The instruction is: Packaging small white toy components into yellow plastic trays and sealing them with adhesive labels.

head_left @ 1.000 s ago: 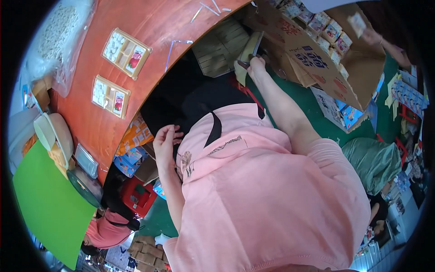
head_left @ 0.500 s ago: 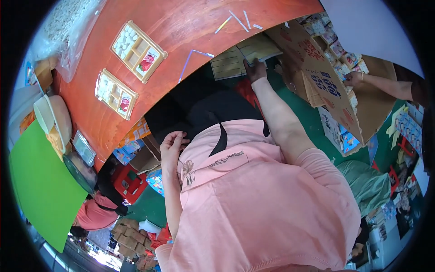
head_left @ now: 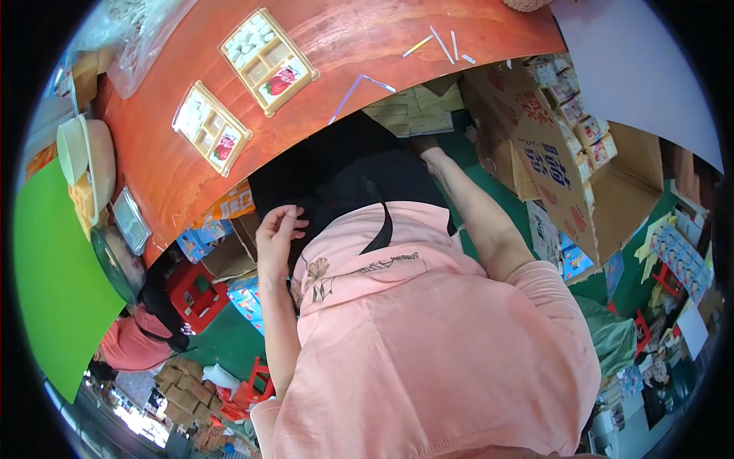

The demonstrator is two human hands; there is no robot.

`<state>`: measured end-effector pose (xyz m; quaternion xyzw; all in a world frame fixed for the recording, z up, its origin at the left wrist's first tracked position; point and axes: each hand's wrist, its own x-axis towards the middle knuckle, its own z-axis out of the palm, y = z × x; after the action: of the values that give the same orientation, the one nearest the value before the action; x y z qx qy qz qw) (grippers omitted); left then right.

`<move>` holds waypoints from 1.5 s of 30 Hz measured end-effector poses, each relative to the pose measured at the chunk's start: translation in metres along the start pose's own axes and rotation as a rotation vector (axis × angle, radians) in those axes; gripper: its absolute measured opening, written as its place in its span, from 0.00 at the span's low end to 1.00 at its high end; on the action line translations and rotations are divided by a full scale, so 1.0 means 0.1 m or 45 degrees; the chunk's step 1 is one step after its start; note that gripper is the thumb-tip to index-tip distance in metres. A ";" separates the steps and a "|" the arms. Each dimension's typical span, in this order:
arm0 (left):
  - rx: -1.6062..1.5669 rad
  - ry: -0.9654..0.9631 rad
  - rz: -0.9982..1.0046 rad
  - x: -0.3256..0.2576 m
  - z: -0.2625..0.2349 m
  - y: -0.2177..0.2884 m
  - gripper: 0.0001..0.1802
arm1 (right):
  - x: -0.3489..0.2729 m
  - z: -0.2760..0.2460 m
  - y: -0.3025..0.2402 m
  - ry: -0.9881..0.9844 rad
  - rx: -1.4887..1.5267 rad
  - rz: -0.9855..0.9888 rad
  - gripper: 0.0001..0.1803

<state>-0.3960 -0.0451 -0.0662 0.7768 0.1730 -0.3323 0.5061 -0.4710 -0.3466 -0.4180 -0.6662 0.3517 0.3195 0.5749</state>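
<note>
My left hand [head_left: 278, 229] is raised beside the black cloth at my waist, fingers curled in and thumb against them; nothing shows in it. Under the table edge, my right hand [head_left: 427, 145] reaches down in shadow, its fingers hidden. Just beyond it lie pale yellow, flat panels in a stack [head_left: 417, 111]. On the red-brown table are two tan compartment trays, a larger one [head_left: 269, 63] and a smaller one [head_left: 212, 128]. Each holds white pebble-like pieces and a card with a strawberry picture.
An open cardboard carton [head_left: 535, 141] of small packs stands at the right. Thin strips [head_left: 441, 44] and a bent purple strip [head_left: 352, 96] lie on the table. A clear bag of white pieces [head_left: 134, 50], stacked bowls [head_left: 95, 168] and a clear box [head_left: 131, 222] are at the left.
My right hand has drawn back from the yellow panels toward me. My left hand stays curled near my waist. Another person's arm has withdrawn from the carton. The whole view has shifted slightly.
</note>
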 end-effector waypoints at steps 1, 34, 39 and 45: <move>-0.035 0.021 0.038 -0.05 -0.05 0.01 0.14 | -0.24 -0.10 -0.14 0.111 0.258 0.038 0.19; -0.432 0.506 0.840 1.47 -1.56 1.57 0.09 | -3.20 -0.21 -5.06 -0.495 -0.649 -1.162 0.07; -0.807 0.567 0.863 1.94 -1.46 1.81 0.08 | -2.50 0.35 -5.80 -0.348 -0.793 -1.260 0.10; -0.423 0.848 0.999 2.11 -1.37 1.86 0.09 | -2.32 0.45 -5.83 -0.116 -0.859 -1.344 0.10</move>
<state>-0.0848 -0.0158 -0.0503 0.7559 0.0713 0.1778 0.6260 -0.1118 -0.2246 0.0843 -0.8805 -0.1697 0.1140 0.4277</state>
